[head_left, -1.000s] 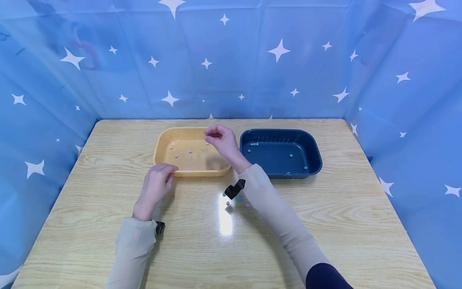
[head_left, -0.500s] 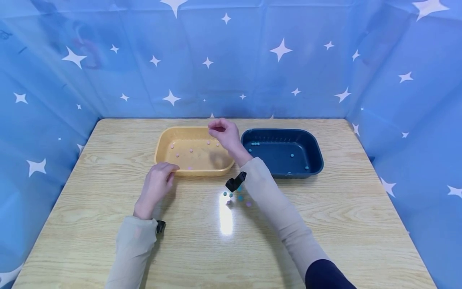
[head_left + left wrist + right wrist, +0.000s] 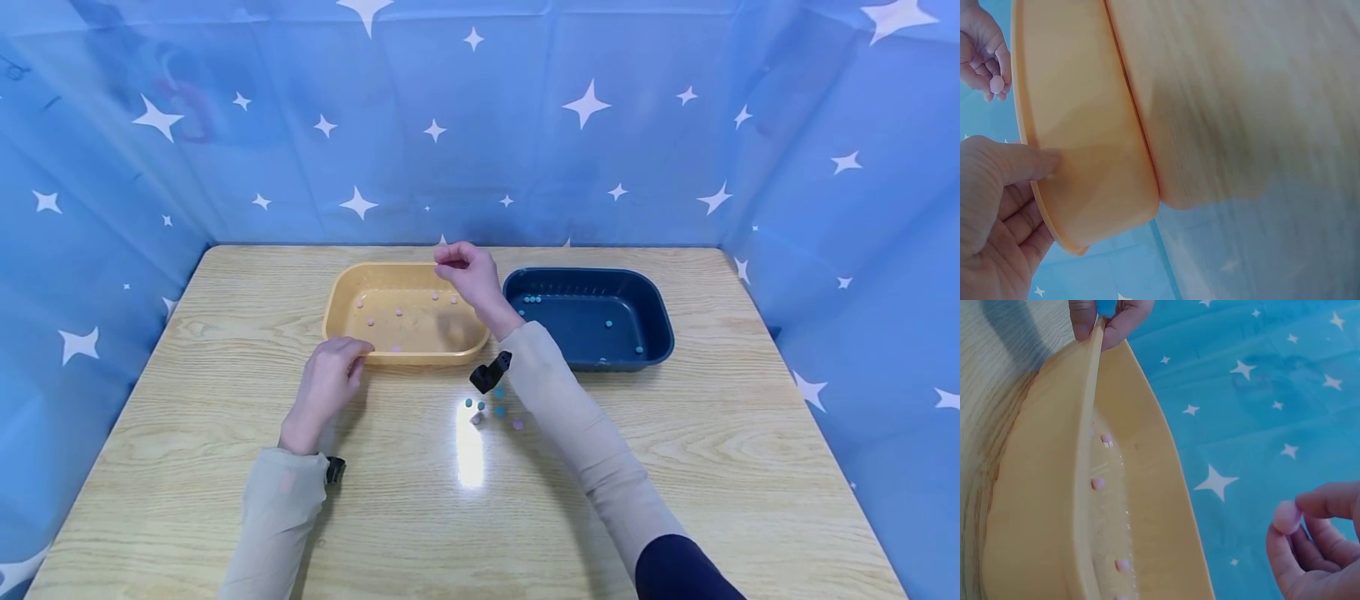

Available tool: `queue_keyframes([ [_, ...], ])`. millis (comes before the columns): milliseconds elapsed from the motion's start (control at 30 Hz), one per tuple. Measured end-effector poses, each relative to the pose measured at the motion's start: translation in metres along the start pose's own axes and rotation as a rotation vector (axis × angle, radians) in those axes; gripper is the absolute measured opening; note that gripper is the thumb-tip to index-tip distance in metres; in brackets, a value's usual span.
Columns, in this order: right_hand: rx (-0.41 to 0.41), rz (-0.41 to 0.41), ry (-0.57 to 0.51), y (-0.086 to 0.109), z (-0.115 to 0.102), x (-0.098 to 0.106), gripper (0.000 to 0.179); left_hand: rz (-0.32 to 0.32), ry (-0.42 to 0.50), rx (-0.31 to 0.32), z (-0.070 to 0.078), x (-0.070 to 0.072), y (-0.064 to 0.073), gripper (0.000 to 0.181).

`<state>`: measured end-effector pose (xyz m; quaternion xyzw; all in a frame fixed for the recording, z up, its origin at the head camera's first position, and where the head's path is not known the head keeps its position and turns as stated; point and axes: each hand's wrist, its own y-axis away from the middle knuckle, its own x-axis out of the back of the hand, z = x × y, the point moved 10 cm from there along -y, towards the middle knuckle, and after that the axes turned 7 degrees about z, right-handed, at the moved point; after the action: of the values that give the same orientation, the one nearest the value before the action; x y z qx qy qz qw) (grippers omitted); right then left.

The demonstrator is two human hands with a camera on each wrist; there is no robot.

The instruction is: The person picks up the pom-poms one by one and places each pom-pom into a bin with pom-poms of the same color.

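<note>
In the head view, my left hand (image 3: 321, 383) grips the near rim of the yellow tray (image 3: 420, 359) by its left corner. The left wrist view shows the thumb (image 3: 1032, 161) inside the rim and the other fingers outside. Above the tray's back right part, my right hand (image 3: 476, 279) pinches a small pink ball (image 3: 1287, 517) between thumb and fingertips. Several pink balls (image 3: 1098, 483) lie apart on the tray's floor. To the right stands a dark blue tray (image 3: 588, 364) with several turquoise balls (image 3: 609, 324) in it.
On the wooden table (image 3: 405, 500), in front of the trays, lie several loose turquoise balls (image 3: 500, 412) and a few pink ones, including a pink ball (image 3: 518, 425) near the right sleeve. A blue curtain (image 3: 465, 150) with white stars encloses the table's back and sides.
My right hand has moved slightly up and to the right over the yellow tray, uncovering a pink ball on its floor and turquoise balls on the table. The left hand keeps its grip.
</note>
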<state>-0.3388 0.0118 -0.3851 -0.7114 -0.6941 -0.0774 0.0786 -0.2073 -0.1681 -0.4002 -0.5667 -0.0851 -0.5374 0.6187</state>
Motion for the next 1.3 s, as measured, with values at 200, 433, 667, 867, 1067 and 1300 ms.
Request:
queue_keyframes([
  [200, 0.003, -0.007, -0.028, 0.000, 0.001, 0.002, 0.013, 0.003, -0.003, -0.004, 0.000, 0.000, 0.000, 0.019],
  [433, -0.005, -0.004, 0.004, 0.000, 0.007, 0.000, 0.014, 0.006, 0.000, 0.003, -0.001, 0.000, 0.000, 0.019],
  [667, -0.025, 0.010, 0.025, 0.001, 0.014, 0.000, 0.012, 0.004, -0.001, 0.011, -0.002, 0.000, 0.001, 0.020],
  [867, -0.025, 0.015, 0.006, 0.001, 0.015, 0.002, 0.012, 0.002, -0.004, 0.014, -0.002, 0.000, 0.001, 0.020],
  [1067, -0.021, 0.007, 0.000, 0.005, 0.013, 0.006, 0.013, -0.005, -0.003, 0.022, -0.002, 0.000, 0.000, 0.019],
  [1300, 0.018, 0.004, -0.027, 0.012, 0.008, 0.014, 0.012, 0.001, -0.002, 0.018, -0.002, 0.000, 0.000, 0.019],
])
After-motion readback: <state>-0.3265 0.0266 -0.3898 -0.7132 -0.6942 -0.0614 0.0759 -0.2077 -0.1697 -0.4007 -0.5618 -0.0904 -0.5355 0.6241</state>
